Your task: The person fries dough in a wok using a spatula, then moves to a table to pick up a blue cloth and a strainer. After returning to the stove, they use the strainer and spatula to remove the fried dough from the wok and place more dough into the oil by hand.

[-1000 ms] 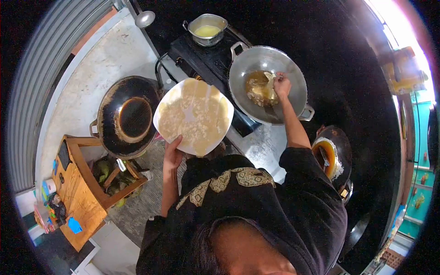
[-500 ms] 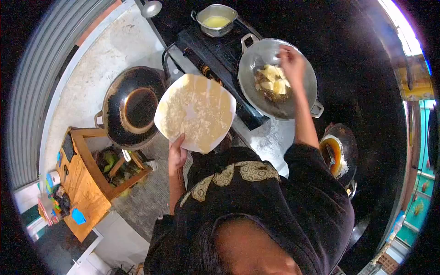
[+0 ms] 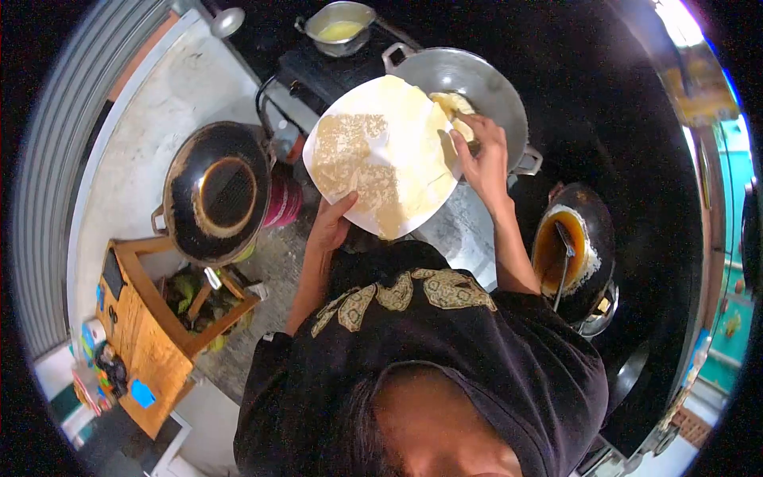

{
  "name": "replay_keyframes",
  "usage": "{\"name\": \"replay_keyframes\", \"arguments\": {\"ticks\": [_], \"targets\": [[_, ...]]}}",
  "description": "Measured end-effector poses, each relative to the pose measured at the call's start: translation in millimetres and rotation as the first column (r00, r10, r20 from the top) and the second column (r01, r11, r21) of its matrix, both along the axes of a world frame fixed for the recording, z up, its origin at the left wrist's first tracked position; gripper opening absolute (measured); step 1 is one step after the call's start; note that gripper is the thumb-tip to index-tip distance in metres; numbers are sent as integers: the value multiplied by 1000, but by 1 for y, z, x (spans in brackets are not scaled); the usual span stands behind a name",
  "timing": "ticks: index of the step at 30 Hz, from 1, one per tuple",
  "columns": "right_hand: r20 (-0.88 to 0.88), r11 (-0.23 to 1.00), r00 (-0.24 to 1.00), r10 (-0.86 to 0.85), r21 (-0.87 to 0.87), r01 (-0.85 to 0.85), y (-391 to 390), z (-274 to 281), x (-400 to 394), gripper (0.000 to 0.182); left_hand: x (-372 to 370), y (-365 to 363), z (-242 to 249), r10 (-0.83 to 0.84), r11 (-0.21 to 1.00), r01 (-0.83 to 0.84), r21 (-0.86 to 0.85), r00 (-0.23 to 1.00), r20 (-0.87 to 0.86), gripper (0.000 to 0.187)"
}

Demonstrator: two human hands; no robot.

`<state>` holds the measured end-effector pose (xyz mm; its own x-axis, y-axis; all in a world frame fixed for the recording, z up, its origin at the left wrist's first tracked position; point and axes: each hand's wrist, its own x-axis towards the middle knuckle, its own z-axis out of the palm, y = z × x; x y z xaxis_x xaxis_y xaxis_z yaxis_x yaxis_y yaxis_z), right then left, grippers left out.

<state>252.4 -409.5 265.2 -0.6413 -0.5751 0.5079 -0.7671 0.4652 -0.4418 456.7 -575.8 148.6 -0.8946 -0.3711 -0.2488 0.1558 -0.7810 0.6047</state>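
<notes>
My left hand [image 3: 330, 224] is closed on the near-left rim of a white square plate [image 3: 350, 171], thumb on top. Pale batter-like residue and floury patches coat the plate, which is held over the near-left side of a grey metal wok [image 3: 497, 91]. At the plate's right edge, my right hand [image 3: 486, 155] has its thumb and fingers closed around the rim. Just beyond those fingertips, pale yellow pieces [image 3: 453, 105] lie in the wok. The plate and my hand hide much of the wok's inside.
A dark wok [image 3: 218, 191] stands at left. Another dark pan [image 3: 592, 211] at right holds brown liquid and a utensil [image 3: 566, 258]. Behind stands a metal pot [image 3: 339, 16] with yellow liquid. A ladle [image 3: 228, 22] lies back left, and a wooden table [image 3: 147, 342] is front left.
The plate has moved right and away from me, now overlapping the wok. My right hand has come down from above the wok to the plate's right edge. The view has shifted slightly.
</notes>
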Motion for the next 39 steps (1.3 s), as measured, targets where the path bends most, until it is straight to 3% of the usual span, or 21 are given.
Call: {"name": "replay_keyframes", "arguments": {"ticks": [3,6,10,11,14,17,20,27,30,33,35,36,39], "targets": [[81,999,995,-50,-6,51,13,-4,-21,32,-10,14,18,-42,998,40,-46,999,-32,60],[359,990,932,-45,-106,89,20,-10,-30,32,-11,22,36,-66,997,66,-29,998,-1,61],[405,989,912,-64,-99,113,46,-3,-27,32,-17,32,27,-47,999,49,15,994,-96,60],[382,983,921,-77,-122,133,48,3,-17,30,-18,34,26,-30,999,32,19,995,-91,59],[54,991,995,-83,-105,88,62,-3,1,29,-21,40,23,33,999,-32,12,995,-92,58],[-68,989,992,-104,103,111,69,5,30,29,-25,46,26,68,997,-71,-20,989,-135,57],[-204,979,971,-127,129,155,70,-6,40,30,-25,47,27,60,997,-66,-32,986,-158,58],[47,986,989,-141,101,136,62,-10,44,30,-26,47,28,91,993,-100,-59,985,-144,60],[-124,980,979,-165,93,177,52,-3,47,35,-25,44,26,82,992,-93,-82,988,-128,61],[420,895,906,-47,-385,224,42,-25,30,36,-22,40,30,49,995,-57,-79,994,-101,62],[780,809,583,228,-485,333,44,-24,18,35,-20,37,32,10,996,-16,-83,997,-82,65],[857,765,355,374,-501,404,44,-22,14,34,-18,35,31,-11,996,4,-90,997,-75,66],[833,763,433,344,-517,388,40,-21,12,31,-11,26,25,-117,990,98,-100,972,-205,64]]}}
